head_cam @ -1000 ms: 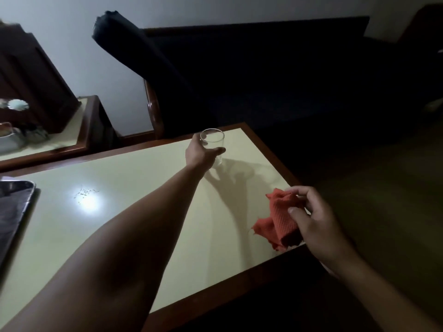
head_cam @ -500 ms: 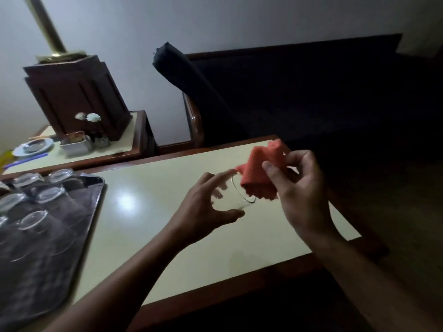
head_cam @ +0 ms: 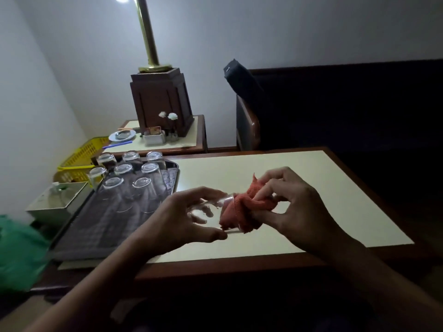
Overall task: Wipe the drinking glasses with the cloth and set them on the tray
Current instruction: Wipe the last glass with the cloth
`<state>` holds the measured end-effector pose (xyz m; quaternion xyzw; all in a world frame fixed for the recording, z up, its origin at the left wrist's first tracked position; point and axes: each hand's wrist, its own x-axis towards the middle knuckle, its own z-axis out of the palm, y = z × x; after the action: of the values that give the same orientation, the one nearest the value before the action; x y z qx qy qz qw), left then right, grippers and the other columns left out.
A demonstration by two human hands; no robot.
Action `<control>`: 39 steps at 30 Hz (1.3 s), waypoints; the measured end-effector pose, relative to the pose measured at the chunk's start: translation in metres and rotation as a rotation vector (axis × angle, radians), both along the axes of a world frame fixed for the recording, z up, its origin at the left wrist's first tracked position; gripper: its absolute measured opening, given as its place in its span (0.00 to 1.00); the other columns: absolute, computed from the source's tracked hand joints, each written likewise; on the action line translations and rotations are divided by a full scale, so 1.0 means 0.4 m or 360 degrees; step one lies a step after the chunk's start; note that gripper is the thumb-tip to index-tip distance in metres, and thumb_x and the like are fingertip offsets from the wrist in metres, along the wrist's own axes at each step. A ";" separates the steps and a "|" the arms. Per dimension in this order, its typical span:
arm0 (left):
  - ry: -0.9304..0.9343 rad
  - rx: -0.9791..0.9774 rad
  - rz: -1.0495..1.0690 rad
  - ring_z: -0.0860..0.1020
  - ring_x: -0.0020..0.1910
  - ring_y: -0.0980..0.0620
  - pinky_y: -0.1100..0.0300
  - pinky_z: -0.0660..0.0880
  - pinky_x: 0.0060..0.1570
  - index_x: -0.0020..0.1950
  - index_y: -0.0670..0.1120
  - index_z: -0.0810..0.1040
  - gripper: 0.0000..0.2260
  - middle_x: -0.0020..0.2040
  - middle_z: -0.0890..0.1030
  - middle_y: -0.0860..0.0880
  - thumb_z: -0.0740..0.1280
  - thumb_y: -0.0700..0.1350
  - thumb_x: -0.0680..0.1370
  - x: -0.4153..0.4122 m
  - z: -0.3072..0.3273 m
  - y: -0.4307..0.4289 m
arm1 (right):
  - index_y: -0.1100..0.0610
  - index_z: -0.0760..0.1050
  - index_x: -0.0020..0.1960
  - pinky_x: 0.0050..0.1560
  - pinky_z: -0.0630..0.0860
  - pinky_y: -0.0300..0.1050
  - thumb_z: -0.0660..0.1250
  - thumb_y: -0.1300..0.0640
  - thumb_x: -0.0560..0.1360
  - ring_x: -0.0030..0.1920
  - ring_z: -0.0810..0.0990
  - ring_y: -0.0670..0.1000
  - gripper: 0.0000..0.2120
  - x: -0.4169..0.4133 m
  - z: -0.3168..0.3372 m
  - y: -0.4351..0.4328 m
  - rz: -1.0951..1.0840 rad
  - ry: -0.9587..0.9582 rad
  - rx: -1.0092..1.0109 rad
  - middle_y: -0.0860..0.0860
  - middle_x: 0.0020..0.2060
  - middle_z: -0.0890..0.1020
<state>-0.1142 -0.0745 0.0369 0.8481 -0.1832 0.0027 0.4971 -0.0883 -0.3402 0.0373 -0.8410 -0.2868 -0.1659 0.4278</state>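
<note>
Cream-topped table [head_cam: 311, 200] w/ dark wood rim carries a tray [head_cam: 177, 174] at its left end.

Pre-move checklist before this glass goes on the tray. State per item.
1. Left hand grips the clear drinking glass, held sideways: ok.
2. Right hand holds the orange-red cloth, stuffed into the glass mouth: ok.
3. Wiping finished, glass dry: cannot tell.
4. Cloth out of the glass before placing: not ok.
5. Bare spot on the dark rectangular tray, near end: ok.
6. Upside-down glasses grouped at the tray's far end, none toppled: ok.
</note>
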 end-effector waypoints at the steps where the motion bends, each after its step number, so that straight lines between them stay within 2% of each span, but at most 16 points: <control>1: 0.0009 -0.0010 -0.0029 0.83 0.55 0.46 0.41 0.83 0.52 0.66 0.54 0.81 0.31 0.59 0.84 0.50 0.86 0.45 0.65 -0.016 -0.001 0.005 | 0.51 0.82 0.46 0.48 0.80 0.31 0.82 0.57 0.71 0.52 0.82 0.41 0.10 -0.012 -0.002 0.017 -0.0003 -0.0067 0.0010 0.43 0.51 0.82; 5: 0.0065 -0.0187 0.0010 0.84 0.56 0.40 0.34 0.82 0.49 0.65 0.52 0.81 0.31 0.60 0.81 0.47 0.85 0.47 0.63 -0.060 0.008 0.022 | 0.55 0.82 0.48 0.40 0.81 0.31 0.80 0.60 0.74 0.43 0.85 0.41 0.08 -0.060 -0.015 0.069 0.0101 -0.0050 0.0064 0.45 0.44 0.84; 7: 0.0182 -0.0282 0.0072 0.84 0.53 0.37 0.36 0.82 0.51 0.64 0.49 0.78 0.32 0.58 0.80 0.43 0.85 0.45 0.62 -0.075 0.007 0.043 | 0.55 0.85 0.58 0.50 0.83 0.37 0.77 0.60 0.77 0.51 0.86 0.42 0.10 -0.081 -0.010 0.070 0.0291 -0.0017 -0.0079 0.44 0.54 0.86; 10: 0.0317 -0.0488 0.0165 0.81 0.48 0.38 0.43 0.76 0.47 0.58 0.42 0.74 0.30 0.56 0.81 0.36 0.82 0.47 0.62 -0.093 0.011 0.076 | 0.50 0.81 0.71 0.65 0.77 0.33 0.72 0.67 0.80 0.69 0.79 0.39 0.23 -0.100 0.010 0.045 0.0421 0.0010 -0.0130 0.41 0.68 0.81; 12: 0.0371 -0.0630 0.0214 0.81 0.45 0.42 0.50 0.76 0.45 0.58 0.38 0.75 0.31 0.52 0.82 0.36 0.81 0.49 0.61 -0.102 0.016 0.080 | 0.46 0.79 0.71 0.61 0.80 0.35 0.71 0.66 0.81 0.64 0.82 0.39 0.23 -0.106 0.010 0.034 0.0297 0.0019 -0.0016 0.43 0.67 0.83; 15: 0.0540 -0.0950 0.0225 0.83 0.45 0.46 0.59 0.81 0.41 0.60 0.36 0.78 0.31 0.51 0.83 0.39 0.80 0.47 0.62 -0.122 0.015 0.055 | 0.46 0.83 0.63 0.49 0.85 0.40 0.71 0.60 0.82 0.49 0.88 0.46 0.13 -0.111 0.004 0.046 0.0273 0.0220 0.0162 0.46 0.53 0.88; 17: 0.0651 -0.1035 0.0175 0.83 0.45 0.47 0.60 0.80 0.40 0.62 0.35 0.78 0.27 0.51 0.83 0.39 0.79 0.45 0.66 -0.137 0.005 0.028 | 0.52 0.85 0.60 0.48 0.83 0.39 0.69 0.56 0.83 0.52 0.87 0.45 0.09 -0.117 -0.002 0.055 0.0303 -0.0072 0.0069 0.46 0.54 0.87; 19: 0.0779 -0.1099 0.0092 0.83 0.41 0.47 0.59 0.80 0.37 0.61 0.37 0.81 0.25 0.50 0.84 0.40 0.81 0.45 0.68 -0.147 -0.007 0.011 | 0.55 0.86 0.62 0.50 0.83 0.42 0.66 0.50 0.84 0.57 0.83 0.45 0.14 -0.121 -0.012 0.058 0.0356 -0.0423 -0.0171 0.48 0.58 0.86; 22: 0.0884 -0.0949 0.0051 0.80 0.43 0.46 0.57 0.76 0.38 0.58 0.42 0.83 0.23 0.51 0.83 0.41 0.82 0.48 0.66 -0.148 0.000 0.013 | 0.52 0.79 0.72 0.53 0.82 0.49 0.61 0.48 0.86 0.61 0.77 0.51 0.19 -0.120 -0.028 0.054 0.0468 -0.0602 -0.0520 0.45 0.68 0.82; 25: 0.0944 -0.0916 0.0191 0.79 0.44 0.44 0.56 0.74 0.39 0.60 0.42 0.82 0.25 0.51 0.82 0.40 0.81 0.49 0.65 -0.137 0.012 0.024 | 0.40 0.64 0.82 0.60 0.81 0.49 0.60 0.57 0.86 0.69 0.71 0.46 0.26 -0.122 -0.039 0.039 0.0651 -0.0355 -0.0599 0.34 0.79 0.67; 27: 0.1020 -0.1010 0.0274 0.80 0.44 0.45 0.55 0.73 0.40 0.63 0.39 0.79 0.31 0.51 0.82 0.40 0.81 0.53 0.66 -0.129 0.013 0.018 | 0.37 0.62 0.82 0.60 0.82 0.47 0.64 0.64 0.82 0.70 0.72 0.45 0.35 -0.118 -0.053 0.033 0.0636 -0.0331 -0.0567 0.37 0.80 0.66; 29: 0.1185 -0.1167 0.0350 0.82 0.44 0.46 0.55 0.71 0.42 0.58 0.39 0.82 0.23 0.51 0.83 0.41 0.78 0.54 0.73 -0.133 0.016 -0.001 | 0.42 0.66 0.79 0.54 0.85 0.48 0.72 0.68 0.77 0.65 0.75 0.50 0.38 -0.107 -0.075 0.036 0.0479 -0.0580 -0.0678 0.48 0.78 0.68; 31: 0.1371 -0.1295 0.0409 0.79 0.39 0.47 0.57 0.70 0.37 0.55 0.40 0.85 0.19 0.49 0.83 0.40 0.74 0.54 0.74 -0.141 0.012 -0.015 | 0.45 0.68 0.78 0.50 0.86 0.49 0.81 0.63 0.73 0.62 0.77 0.53 0.39 -0.094 -0.088 0.038 0.0383 -0.0772 -0.0833 0.51 0.74 0.72; 34: 0.1288 -0.1125 0.0157 0.76 0.34 0.50 0.62 0.70 0.31 0.59 0.36 0.82 0.22 0.49 0.83 0.38 0.73 0.54 0.77 -0.152 -0.005 -0.020 | 0.49 0.74 0.76 0.44 0.83 0.49 0.79 0.53 0.77 0.52 0.80 0.52 0.29 -0.084 -0.106 0.032 0.0396 -0.0821 -0.0692 0.49 0.63 0.84; 37: 0.0993 -0.0993 0.0136 0.79 0.39 0.47 0.59 0.73 0.33 0.62 0.34 0.74 0.27 0.48 0.82 0.37 0.78 0.49 0.73 -0.154 -0.022 -0.016 | 0.49 0.87 0.61 0.41 0.79 0.43 0.72 0.44 0.81 0.42 0.81 0.46 0.13 -0.123 -0.117 0.058 0.0193 -0.0312 -0.0045 0.43 0.43 0.87; 39: 0.0896 -0.0981 0.0205 0.80 0.43 0.44 0.57 0.77 0.37 0.61 0.39 0.76 0.24 0.51 0.83 0.36 0.80 0.45 0.70 -0.151 -0.020 -0.008 | 0.43 0.88 0.53 0.45 0.81 0.39 0.77 0.42 0.73 0.42 0.86 0.44 0.10 -0.140 -0.117 0.079 -0.0014 0.0177 0.0296 0.40 0.42 0.88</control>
<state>-0.1745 -0.0779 0.0288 0.6371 0.0226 -0.1434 0.7570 -0.1444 -0.3088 -0.0095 -0.8068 -0.2423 -0.1466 0.5185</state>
